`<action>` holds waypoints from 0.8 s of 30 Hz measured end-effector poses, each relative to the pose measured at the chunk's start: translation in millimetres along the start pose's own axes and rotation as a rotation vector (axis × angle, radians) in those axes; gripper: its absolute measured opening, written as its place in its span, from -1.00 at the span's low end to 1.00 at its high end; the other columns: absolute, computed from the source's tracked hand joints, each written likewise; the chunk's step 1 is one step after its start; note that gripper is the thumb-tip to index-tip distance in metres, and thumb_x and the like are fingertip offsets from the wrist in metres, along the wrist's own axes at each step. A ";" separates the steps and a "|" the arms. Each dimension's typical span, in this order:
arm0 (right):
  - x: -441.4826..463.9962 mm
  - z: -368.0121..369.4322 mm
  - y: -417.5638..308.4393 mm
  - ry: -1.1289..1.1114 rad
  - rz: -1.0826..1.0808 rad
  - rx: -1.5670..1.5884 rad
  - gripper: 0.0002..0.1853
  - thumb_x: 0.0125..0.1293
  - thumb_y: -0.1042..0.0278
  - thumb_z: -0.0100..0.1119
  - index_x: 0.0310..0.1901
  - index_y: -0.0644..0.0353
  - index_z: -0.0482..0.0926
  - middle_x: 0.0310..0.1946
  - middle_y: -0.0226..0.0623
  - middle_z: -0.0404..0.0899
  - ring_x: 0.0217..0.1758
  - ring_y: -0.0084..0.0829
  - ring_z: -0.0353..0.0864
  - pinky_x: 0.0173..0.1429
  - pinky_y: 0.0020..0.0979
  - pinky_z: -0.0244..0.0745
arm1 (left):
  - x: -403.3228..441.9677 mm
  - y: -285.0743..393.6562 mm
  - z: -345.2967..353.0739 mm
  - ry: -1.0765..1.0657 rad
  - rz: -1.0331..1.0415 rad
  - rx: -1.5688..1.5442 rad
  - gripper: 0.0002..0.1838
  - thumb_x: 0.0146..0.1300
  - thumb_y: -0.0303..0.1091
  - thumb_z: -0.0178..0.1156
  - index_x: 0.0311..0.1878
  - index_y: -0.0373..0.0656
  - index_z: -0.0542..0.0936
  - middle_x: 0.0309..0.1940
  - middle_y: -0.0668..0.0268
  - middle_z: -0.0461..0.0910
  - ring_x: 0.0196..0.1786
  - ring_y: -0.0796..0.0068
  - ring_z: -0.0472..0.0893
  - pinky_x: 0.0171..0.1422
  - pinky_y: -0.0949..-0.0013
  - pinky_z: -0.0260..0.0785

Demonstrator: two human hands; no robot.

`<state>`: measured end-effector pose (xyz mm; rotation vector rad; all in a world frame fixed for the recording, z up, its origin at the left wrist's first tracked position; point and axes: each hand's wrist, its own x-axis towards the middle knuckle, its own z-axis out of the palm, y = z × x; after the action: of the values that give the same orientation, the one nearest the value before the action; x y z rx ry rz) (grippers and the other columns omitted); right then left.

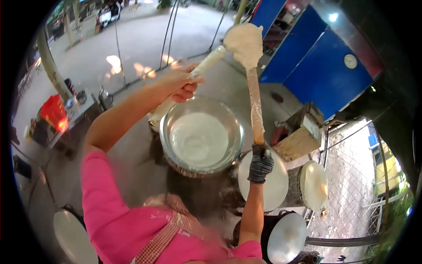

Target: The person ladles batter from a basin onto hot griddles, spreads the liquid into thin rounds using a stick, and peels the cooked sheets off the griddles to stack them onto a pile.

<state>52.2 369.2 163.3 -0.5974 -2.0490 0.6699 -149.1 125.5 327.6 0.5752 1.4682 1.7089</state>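
My left hand (181, 84) is bare and wrapped round a pale, batter-smeared stick (210, 60) that slants up to the right. In a dark glove, my right hand (261, 163) grips the lower handle of a long wooden paddle (255, 99), held upright. A thick mass of white dough (244, 42) coats the paddle's head. The stick's upper end meets the edge of this dough, though I cannot tell if they touch. Below both hands stands a wide metal basin (164, 140) with white batter (198, 140) in it.
Round pale griddles or lids (274, 193) lie to the right, with another silver lid (288, 240) nearer me. A cardboard box (300, 141) stands beyond them. At left is a small table (81, 110) with a red bag (53, 112). Blue panels (325, 66) rise at the back right.
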 end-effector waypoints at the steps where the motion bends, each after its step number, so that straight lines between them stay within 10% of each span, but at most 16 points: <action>1: 2.1 -1.2 0.4 0.011 0.009 0.156 -0.82 0.13 0.35 0.09 -0.24 0.21 0.53 -0.51 -0.33 0.56 -0.51 -0.50 0.48 -0.38 -0.46 0.40 | -0.3 3.9 -0.9 0.019 0.058 0.068 -0.62 0.22 -0.35 -0.08 0.11 0.07 0.18 -0.71 0.53 0.09 -0.78 0.75 0.06 -0.80 0.65 -0.15; 4: -33.1 21.9 38.8 -0.125 0.152 0.462 -0.88 0.14 0.48 0.05 -0.28 0.26 0.51 -0.47 -0.45 0.53 -0.43 -0.57 0.43 -0.33 -0.50 0.37 | 11.5 -24.7 -30.5 0.071 0.093 0.226 -0.47 0.19 -0.36 -0.06 0.21 0.29 0.08 -0.79 0.52 0.14 -0.84 0.72 0.09 -0.84 0.60 -0.13; 5: -53.1 28.7 43.6 -0.223 0.108 0.285 -0.88 0.12 0.44 0.06 -0.30 0.24 0.51 -0.48 -0.35 0.50 -0.45 -0.49 0.42 -0.31 -0.47 0.36 | 26.3 -58.7 -48.2 0.075 -0.024 0.174 -0.75 0.25 -0.23 -0.11 0.01 0.13 0.28 -0.81 0.53 0.13 -0.84 0.72 0.08 -0.84 0.60 -0.15; 7: -120.4 51.5 90.4 -0.374 0.149 0.100 -0.85 0.07 0.37 0.08 -0.32 0.21 0.51 -0.49 -0.20 0.49 -0.47 -0.37 0.42 -0.30 -0.42 0.36 | 22.9 -107.4 -63.6 -0.162 -0.353 0.005 -0.65 0.28 0.03 -0.24 -0.46 -0.01 0.28 -0.79 0.58 0.03 -0.81 0.75 0.02 -0.82 0.65 -0.21; 10: -196.3 37.4 117.8 -0.501 0.308 -0.256 -0.82 0.00 0.35 0.12 -0.34 0.21 0.54 -0.48 -0.12 0.53 -0.45 -0.22 0.47 -0.29 -0.37 0.38 | 41.6 -164.3 -81.8 -0.110 -0.739 -0.606 -0.87 0.25 -0.30 -0.13 -0.42 -0.04 0.27 -0.73 0.58 0.06 -0.73 0.82 0.09 -0.76 0.73 -0.09; 12: -236.7 16.9 135.6 -0.233 0.416 0.268 -0.84 0.08 0.32 0.12 -0.44 0.24 0.52 -0.54 -0.25 0.52 -0.55 -0.43 0.41 -0.41 -0.36 0.34 | 13.4 -142.1 -52.3 -0.283 -0.489 -0.231 -0.93 0.23 -0.30 -0.07 -0.33 -0.02 0.28 -0.74 0.50 0.11 -0.80 0.78 0.02 -0.83 0.64 -0.14; 14: -217.7 -33.7 67.6 -0.140 0.261 0.012 -0.89 0.07 0.39 0.15 -0.41 0.23 0.53 -0.53 -0.30 0.51 -0.50 -0.48 0.44 -0.40 -0.45 0.38 | 25.2 -153.0 -54.3 -0.360 -0.638 -0.321 -0.86 0.21 -0.21 -0.01 -0.32 0.02 0.27 -0.76 0.48 0.07 -0.82 0.73 0.00 -0.84 0.59 -0.16; 16: -218.3 -55.1 34.4 -0.072 0.635 0.602 -0.84 0.07 0.44 0.14 -0.28 0.25 0.54 -0.44 -0.41 0.53 -0.42 -0.56 0.46 -0.36 -0.55 0.41 | 6.5 -164.3 -11.8 -0.288 -0.451 0.040 -0.69 0.25 0.03 -0.15 -0.45 0.03 0.29 -0.80 0.48 0.00 -0.83 0.64 -0.01 -0.83 0.60 -0.19; 19: -266.4 -70.5 41.9 -0.064 0.663 0.302 -0.80 0.10 0.30 0.10 -0.28 0.21 0.54 -0.46 -0.32 0.52 -0.42 -0.48 0.47 -0.32 -0.49 0.40 | 30.5 -251.5 -13.6 -0.828 -0.942 -0.738 -0.57 0.26 0.08 -0.25 -0.62 0.00 0.20 -0.77 0.49 0.08 -0.78 0.64 0.10 -0.77 0.53 -0.07; 22: -369.8 -104.5 60.8 -0.124 0.852 -0.070 -0.73 0.12 0.15 0.07 -0.28 0.17 0.55 -0.47 -0.23 0.52 -0.41 -0.41 0.47 -0.28 -0.44 0.39 | 1.4 -259.6 56.2 -0.276 -1.507 -0.986 -0.61 0.28 -0.12 -0.23 -0.65 -0.05 0.19 -0.78 0.47 0.13 -0.75 0.61 0.15 -0.72 0.51 0.07; 24: -426.0 -150.4 44.1 -0.179 0.962 -0.046 -0.69 0.14 0.06 0.04 -0.28 0.14 0.55 -0.48 -0.17 0.52 -0.41 -0.36 0.48 -0.25 -0.40 0.38 | -21.0 -293.2 110.6 -0.331 -1.646 -0.995 -0.65 0.28 -0.19 -0.25 -0.63 -0.06 0.19 -0.78 0.46 0.15 -0.75 0.62 0.16 -0.71 0.52 0.10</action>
<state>401.1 168.1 -46.2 -1.6321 -1.8588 1.2456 27.7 179.1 73.6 -0.7326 0.2987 0.6554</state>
